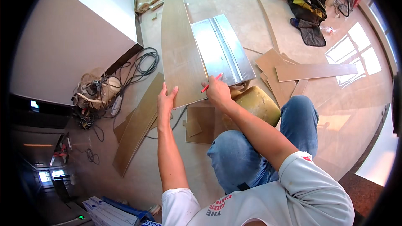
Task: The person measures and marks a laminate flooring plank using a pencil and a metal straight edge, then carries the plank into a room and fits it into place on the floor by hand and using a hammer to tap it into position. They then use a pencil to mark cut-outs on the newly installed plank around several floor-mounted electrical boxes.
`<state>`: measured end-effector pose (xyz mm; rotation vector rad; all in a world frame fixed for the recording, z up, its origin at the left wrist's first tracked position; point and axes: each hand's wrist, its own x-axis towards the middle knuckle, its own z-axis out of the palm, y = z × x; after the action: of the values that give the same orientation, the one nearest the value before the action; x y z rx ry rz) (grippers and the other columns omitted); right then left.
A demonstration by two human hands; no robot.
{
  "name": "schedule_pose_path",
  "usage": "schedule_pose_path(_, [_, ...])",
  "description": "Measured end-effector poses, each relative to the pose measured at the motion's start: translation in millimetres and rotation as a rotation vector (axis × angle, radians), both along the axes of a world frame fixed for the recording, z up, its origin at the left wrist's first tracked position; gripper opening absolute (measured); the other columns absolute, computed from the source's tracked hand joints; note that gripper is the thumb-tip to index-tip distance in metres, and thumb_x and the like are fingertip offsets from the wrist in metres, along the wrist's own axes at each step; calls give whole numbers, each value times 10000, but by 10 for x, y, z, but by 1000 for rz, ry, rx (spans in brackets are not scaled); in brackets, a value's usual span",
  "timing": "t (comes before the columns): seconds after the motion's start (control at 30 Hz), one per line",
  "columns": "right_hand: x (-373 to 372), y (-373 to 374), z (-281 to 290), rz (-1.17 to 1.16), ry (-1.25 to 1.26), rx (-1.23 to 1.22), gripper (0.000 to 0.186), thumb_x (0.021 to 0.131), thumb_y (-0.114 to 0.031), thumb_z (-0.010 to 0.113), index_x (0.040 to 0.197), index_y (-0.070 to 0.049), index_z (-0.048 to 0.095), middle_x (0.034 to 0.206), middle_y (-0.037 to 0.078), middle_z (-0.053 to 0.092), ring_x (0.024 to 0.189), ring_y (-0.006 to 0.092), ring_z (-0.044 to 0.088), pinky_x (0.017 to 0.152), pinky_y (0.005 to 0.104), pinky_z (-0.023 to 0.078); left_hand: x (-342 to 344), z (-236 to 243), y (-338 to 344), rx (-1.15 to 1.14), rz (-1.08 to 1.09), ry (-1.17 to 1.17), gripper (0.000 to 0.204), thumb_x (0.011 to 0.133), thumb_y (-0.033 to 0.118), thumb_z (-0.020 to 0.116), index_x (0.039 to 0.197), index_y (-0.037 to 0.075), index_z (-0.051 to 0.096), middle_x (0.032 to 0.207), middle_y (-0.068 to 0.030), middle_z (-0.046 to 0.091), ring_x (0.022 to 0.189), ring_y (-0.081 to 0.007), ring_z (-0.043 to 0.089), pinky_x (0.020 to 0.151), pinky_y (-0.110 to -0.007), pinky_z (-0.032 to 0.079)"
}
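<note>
A long light-brown board (180,46) lies beside a shiny metal table with a slotted groove (209,42), its near end toward me. My left hand (166,100) grips the board's near left corner, thumb on top and fingers at the edge. My right hand (217,88) holds a red pencil (205,87) at the board's right edge, by the table's near corner; the pencil tip is too small to make out. A worn yellow container or block (255,109) sits below the table, just in front of my knees.
Board offcuts (314,71) lie to the right, more boards (134,142) to the left and small panels (201,117) below. A compressor-like machine (100,92) with coiled cords is by the left wall. A black-yellow bag (303,8) lies back right; boxes (104,209) at lower left.
</note>
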<state>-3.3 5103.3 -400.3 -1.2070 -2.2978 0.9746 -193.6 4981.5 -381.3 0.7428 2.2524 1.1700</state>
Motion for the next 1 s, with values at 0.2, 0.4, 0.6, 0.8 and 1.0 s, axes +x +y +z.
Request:
schedule_pose_path(0.2, [9, -3, 15, 0, 25, -10, 336, 956, -328, 553, 867, -8, 497, 727, 245, 632, 716, 466, 614, 661, 544, 463, 4, -12, -10, 12, -7, 3, 864, 820, 416, 742, 1450, -38, 361, 1250, -241, 616, 1052, -262, 645, 849, -339, 512])
schedule_pose_path(0.4, [8, -9, 48, 6, -4, -16, 354, 957, -346, 550, 876, -2, 519, 744, 253, 638, 735, 461, 625, 674, 546, 468, -19, -72, -16, 34, -11, -12, 861, 823, 414, 737, 1453, -35, 358, 1247, -239, 618, 1042, -264, 647, 848, -340, 512])
schedule_pose_path(0.6, [17, 17, 28, 2, 11, -49, 357, 959, -337, 550, 862, 6, 527, 731, 255, 636, 730, 460, 629, 664, 538, 473, 31, -3, 2, 35, -28, -10, 861, 823, 418, 734, 1454, -32, 359, 1245, -237, 618, 1035, -272, 647, 835, -352, 522])
schedule_pose_path(0.8, [-6, 12, 77, 9, -79, -65, 330, 936, -346, 557, 905, -18, 578, 774, 223, 669, 763, 403, 663, 709, 503, 491, 48, 53, -16, -6, -7, 22, 859, 826, 421, 736, 1450, -36, 362, 1268, -246, 604, 1078, -284, 638, 898, -349, 493])
schedule_pose_path(1.0, [5, 4, 108, 14, -87, -58, 329, 936, -340, 564, 897, -14, 580, 772, 225, 668, 762, 403, 664, 704, 501, 494, 20, -10, -22, 12, -24, 43, 852, 832, 419, 733, 1446, -43, 365, 1262, -248, 608, 1097, -278, 631, 918, -344, 481])
